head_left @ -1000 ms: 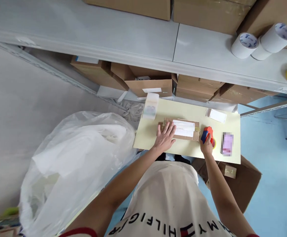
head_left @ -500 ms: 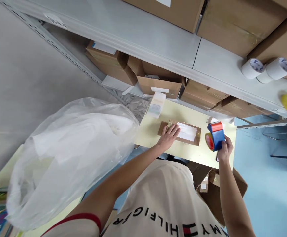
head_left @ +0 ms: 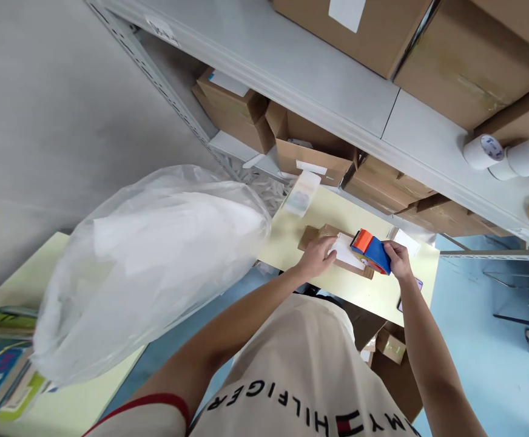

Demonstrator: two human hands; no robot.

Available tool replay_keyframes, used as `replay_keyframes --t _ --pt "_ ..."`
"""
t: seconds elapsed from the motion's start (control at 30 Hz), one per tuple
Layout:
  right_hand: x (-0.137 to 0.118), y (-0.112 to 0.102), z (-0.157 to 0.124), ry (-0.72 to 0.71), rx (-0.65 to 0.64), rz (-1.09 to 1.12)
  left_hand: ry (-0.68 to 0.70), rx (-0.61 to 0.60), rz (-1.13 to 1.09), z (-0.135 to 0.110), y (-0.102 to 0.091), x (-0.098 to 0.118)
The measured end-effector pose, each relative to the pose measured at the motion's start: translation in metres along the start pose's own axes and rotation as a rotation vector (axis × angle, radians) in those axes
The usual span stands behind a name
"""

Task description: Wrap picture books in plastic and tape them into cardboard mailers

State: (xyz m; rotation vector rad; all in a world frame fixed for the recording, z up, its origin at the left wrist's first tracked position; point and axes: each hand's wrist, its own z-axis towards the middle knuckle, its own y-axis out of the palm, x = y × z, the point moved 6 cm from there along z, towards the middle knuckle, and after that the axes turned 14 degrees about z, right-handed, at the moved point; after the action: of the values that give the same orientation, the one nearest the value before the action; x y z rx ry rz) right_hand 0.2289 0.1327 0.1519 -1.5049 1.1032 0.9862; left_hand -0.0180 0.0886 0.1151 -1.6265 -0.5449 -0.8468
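Observation:
A small brown cardboard box (head_left: pixel 349 263) with a white label (head_left: pixel 341 244) on top lies on the pale yellow table (head_left: pixel 264 250). At its left part, my left hand (head_left: pixel 316 258) rests with curved fingers over the upper face near the label, thumb apart. My right hand (head_left: pixel 398 261) grips a blue tape dispenser (head_left: pixel 375 254) with an orange-red front. The dispenser is tilted above the right part of the box and hides some of the label. Whether it touches the box, I cannot tell.
A phone (head_left: pixel 417 290) lies at the table's right edge. A large clear plastic bag (head_left: pixel 155 267) of white material bulges at left. Behind stands a grey shelf (head_left: pixel 337 103) with cartons and white tape rolls (head_left: pixel 483 152). An open carton (head_left: pixel 385 382) sits below the table.
My right hand has brought the tape dispenser left, from beside the box to over its right part. My left hand has lifted from lying flat to curved fingers. The view has shifted slightly.

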Motion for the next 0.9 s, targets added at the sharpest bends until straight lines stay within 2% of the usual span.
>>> replay_keyframes --t 0.1,0.2,0.27,0.47,0.6,0.8,0.9 --pt "-0.001 -0.004 0.003 -0.018 -0.014 0.027 -0.186 -0.084 -0.437 0.017 0.002 0.005" --pt "-0.001 -0.004 0.004 -0.032 -0.027 0.019 -0.3 -0.223 -0.657 0.029 0.009 0.018" --pt "0.0 -0.002 0.002 -0.031 -0.035 0.007 -0.335 -0.24 -0.676 0.035 0.01 0.024" --pt "-0.008 0.001 -0.002 -0.064 -0.015 -0.047 -0.382 -0.12 -0.535 0.041 0.007 0.024" --pt "-0.016 0.001 -0.005 -0.096 -0.032 -0.163 -0.422 -0.069 -0.474 0.034 0.001 0.002" --pt "-0.016 -0.008 -0.004 -0.103 -0.061 -0.288 -0.507 0.03 -0.458 0.019 -0.026 -0.057" --pt "-0.014 -0.009 -0.002 -0.102 -0.095 -0.346 -0.549 0.031 -0.385 0.013 -0.034 -0.079"
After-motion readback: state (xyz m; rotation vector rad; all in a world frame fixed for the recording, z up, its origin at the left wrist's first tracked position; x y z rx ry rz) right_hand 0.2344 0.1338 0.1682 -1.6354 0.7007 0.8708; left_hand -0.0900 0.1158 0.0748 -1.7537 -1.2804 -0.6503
